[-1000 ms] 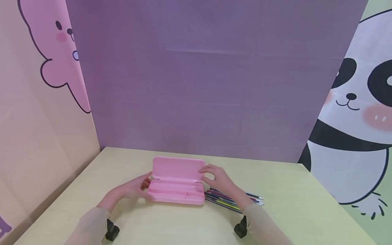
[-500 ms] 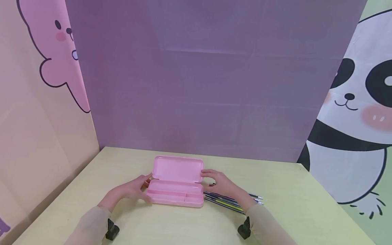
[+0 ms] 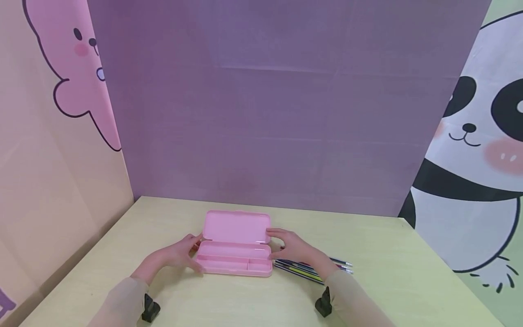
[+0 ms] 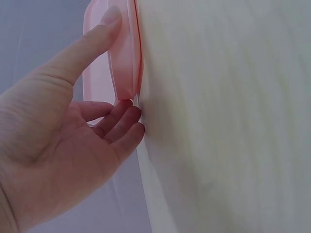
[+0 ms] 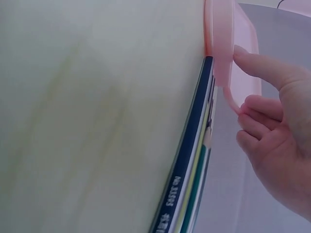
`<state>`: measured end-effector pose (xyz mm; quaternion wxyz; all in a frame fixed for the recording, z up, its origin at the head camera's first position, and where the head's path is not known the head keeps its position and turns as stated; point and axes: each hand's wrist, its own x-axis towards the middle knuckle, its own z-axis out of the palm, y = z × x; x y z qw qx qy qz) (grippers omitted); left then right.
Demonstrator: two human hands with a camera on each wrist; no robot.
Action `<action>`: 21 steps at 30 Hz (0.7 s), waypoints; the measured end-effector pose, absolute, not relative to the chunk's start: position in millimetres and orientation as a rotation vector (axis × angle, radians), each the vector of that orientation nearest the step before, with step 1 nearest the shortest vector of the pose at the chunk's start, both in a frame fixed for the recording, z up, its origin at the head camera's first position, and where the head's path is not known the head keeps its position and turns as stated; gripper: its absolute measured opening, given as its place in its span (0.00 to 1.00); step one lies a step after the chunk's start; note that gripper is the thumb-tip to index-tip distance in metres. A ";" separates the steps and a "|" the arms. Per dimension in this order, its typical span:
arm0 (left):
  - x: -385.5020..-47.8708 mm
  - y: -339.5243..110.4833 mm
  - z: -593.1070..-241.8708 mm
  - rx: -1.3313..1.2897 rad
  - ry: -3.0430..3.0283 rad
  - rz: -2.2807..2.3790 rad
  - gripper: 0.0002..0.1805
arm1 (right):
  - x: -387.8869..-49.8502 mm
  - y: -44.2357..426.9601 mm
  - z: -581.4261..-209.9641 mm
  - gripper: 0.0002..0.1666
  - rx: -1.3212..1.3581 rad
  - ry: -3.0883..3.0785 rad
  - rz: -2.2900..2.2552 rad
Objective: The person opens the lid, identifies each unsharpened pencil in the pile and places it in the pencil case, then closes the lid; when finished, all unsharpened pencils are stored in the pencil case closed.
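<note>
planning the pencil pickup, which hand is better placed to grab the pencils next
Probably the right hand. It touches the right end of the pink case, where the pencils lie close by; the left hand is at the opposite end, with the case between.

And there, in the right wrist view, print is caught on the dark blue pencil (image 5: 187,145): "No." is shown in pale lettering, followed by a short run of digits, blurred too much to be read surely. Further along, more pale characters are cut off by the lower edge, unreadable.
</note>
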<state>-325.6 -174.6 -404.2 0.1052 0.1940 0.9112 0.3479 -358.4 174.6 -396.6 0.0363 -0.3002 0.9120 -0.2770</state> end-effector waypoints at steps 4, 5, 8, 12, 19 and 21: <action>-327.2 -175.5 -404.5 0.578 2.678 1.015 0.57 | -359.9 173.8 -397.4 0.43 -0.916 2.793 -0.822; -327.8 -176.1 -404.7 0.586 2.679 1.007 0.56 | -360.3 173.7 -398.0 0.42 -0.918 2.790 -0.812; -330.6 -178.1 -405.7 0.622 2.684 0.993 0.50 | -361.3 174.0 -399.6 0.41 -0.919 2.783 -0.794; -335.4 -180.7 -405.4 0.668 2.685 1.012 0.49 | -361.1 173.9 -399.9 0.41 -0.910 2.758 -0.795; -345.5 -184.6 -406.1 0.658 2.626 1.086 0.53 | -359.5 172.0 -398.7 0.41 -0.874 2.715 -0.814; -347.5 -185.6 -406.8 0.650 2.623 1.093 0.53 | -359.6 171.6 -398.4 0.42 -0.874 2.708 -0.809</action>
